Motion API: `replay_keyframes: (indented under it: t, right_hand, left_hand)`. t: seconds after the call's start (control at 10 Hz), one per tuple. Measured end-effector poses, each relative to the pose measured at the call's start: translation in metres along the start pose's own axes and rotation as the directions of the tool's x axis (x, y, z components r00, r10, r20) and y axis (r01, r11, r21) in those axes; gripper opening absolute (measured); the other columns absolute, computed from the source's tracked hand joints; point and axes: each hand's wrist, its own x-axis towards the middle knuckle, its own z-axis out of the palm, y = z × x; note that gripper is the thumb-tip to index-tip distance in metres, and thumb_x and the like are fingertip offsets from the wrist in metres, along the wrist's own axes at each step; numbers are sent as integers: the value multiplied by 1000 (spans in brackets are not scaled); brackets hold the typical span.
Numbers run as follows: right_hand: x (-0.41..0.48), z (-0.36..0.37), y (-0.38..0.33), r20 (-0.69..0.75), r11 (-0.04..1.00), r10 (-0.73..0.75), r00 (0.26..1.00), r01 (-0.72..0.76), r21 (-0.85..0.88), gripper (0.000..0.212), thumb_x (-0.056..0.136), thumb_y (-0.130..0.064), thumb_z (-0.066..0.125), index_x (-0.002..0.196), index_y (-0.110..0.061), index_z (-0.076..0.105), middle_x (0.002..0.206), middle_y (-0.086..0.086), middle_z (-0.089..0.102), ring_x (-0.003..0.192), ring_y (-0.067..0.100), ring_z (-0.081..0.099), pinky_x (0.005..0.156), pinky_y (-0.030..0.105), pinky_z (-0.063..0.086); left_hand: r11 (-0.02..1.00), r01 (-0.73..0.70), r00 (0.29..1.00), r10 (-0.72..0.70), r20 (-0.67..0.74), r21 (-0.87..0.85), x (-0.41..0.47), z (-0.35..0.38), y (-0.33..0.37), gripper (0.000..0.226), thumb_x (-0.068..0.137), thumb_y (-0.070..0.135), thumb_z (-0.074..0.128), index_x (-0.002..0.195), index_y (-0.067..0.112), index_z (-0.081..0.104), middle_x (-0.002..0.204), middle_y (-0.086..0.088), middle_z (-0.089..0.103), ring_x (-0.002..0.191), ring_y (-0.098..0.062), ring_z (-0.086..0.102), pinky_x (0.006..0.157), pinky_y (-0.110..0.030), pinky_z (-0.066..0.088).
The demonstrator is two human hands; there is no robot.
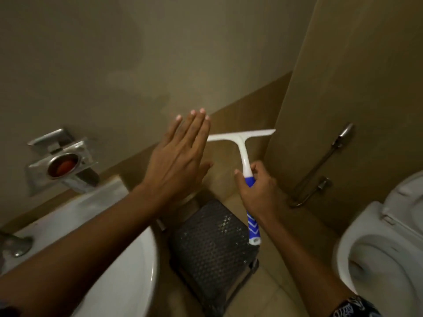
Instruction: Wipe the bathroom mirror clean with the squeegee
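My right hand (257,191) grips the blue and white handle of a squeegee (243,148), whose white blade points up and lies level in front of the beige wall. My left hand (180,154) is held flat with straight fingers, raised beside the blade's left end and hiding that end. No mirror is in the picture.
A white sink (128,271) sits at the lower left, with a steel soap holder (64,163) on the wall above it. A dark woven bin (212,248) stands on the floor below my hands. At the right are a white toilet (384,248) and a spray hose (320,170).
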Motion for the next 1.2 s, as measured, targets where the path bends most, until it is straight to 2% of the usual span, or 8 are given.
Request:
replay_keyframes:
  t: [0.3, 0.6, 0.7, 0.8, 0.9, 1.0, 1.1, 1.2]
  right_hand:
    - [-101, 87, 145, 198, 875, 363, 911, -259, -409, 19, 90, -45, 51, 87, -26, 50, 63, -12, 47, 56, 6, 44, 47, 11, 20]
    - [-134, 150, 191, 268, 738, 659, 703, -534, -413, 31, 98, -38, 37, 109, -11, 48, 101, 12, 64, 90, 25, 62, 70, 29, 42]
    - [-138, 171, 198, 309, 708, 702, 642, -583, -398, 33, 99, -36, 36, 113, -8, 45, 106, 15, 62, 97, 29, 61, 78, 33, 44]
    - [-140, 182, 204, 344, 697, 717, 607, -608, -379, 32, 99, -35, 37, 112, -7, 44, 108, 17, 61, 98, 30, 60, 81, 34, 46]
    - [-143, 190, 209, 386, 669, 744, 546, -610, -425, 33, 98, -35, 37, 115, -8, 43, 110, 17, 61, 100, 29, 60, 84, 37, 48]
    - [-146, 190, 215, 396, 663, 748, 533, -567, -489, 35, 98, -36, 38, 121, -9, 42, 115, 15, 58, 105, 27, 57, 86, 37, 46]
    - [-152, 186, 222, 414, 683, 723, 553, -479, -552, 39, 96, -39, 40, 124, -11, 43, 122, 13, 54, 113, 26, 52, 94, 39, 44]
    - [-148, 182, 217, 371, 682, 709, 600, -446, -580, 45, 95, -42, 41, 128, -12, 41, 130, 13, 49, 121, 27, 45, 99, 42, 40]
  left_hand:
    - [984, 147, 912, -94, 400, -103, -70, 140, 34, 81, 93, 59, 22, 142, 9, -19, 157, -11, -14, 144, -20, -17, 111, -32, -19]
    - [972, 191, 856, -97, 507, -136, -107, 186, 44, 78, 94, 55, 24, 138, 10, -22, 157, -11, -12, 145, -22, -12, 107, -33, -23]
    - [969, 207, 856, -113, 504, -135, -113, 191, 46, 81, 92, 53, 36, 145, 6, -4, 157, -14, 3, 146, -26, 3, 111, -36, -13]
    - [979, 179, 849, -105, 517, -95, -115, 186, 47, 83, 79, 50, 62, 140, 0, 35, 146, -20, 36, 136, -31, 36, 110, -43, 14]
    - [984, 168, 870, -115, 480, -67, -120, 187, 47, 80, 66, 47, 76, 125, -3, 56, 130, -21, 55, 121, -31, 55, 101, -44, 34]
    - [981, 183, 869, -131, 477, -63, -122, 187, 47, 79, 69, 46, 74, 128, -4, 53, 133, -22, 52, 123, -32, 53, 102, -46, 35]
    - [981, 188, 863, -143, 485, -43, -126, 185, 45, 80, 84, 48, 57, 141, -2, 33, 149, -20, 29, 138, -33, 32, 111, -45, 15]
    - [978, 208, 867, -169, 468, -33, -128, 182, 47, 79, 80, 45, 63, 138, -3, 39, 145, -21, 38, 134, -32, 39, 109, -46, 21]
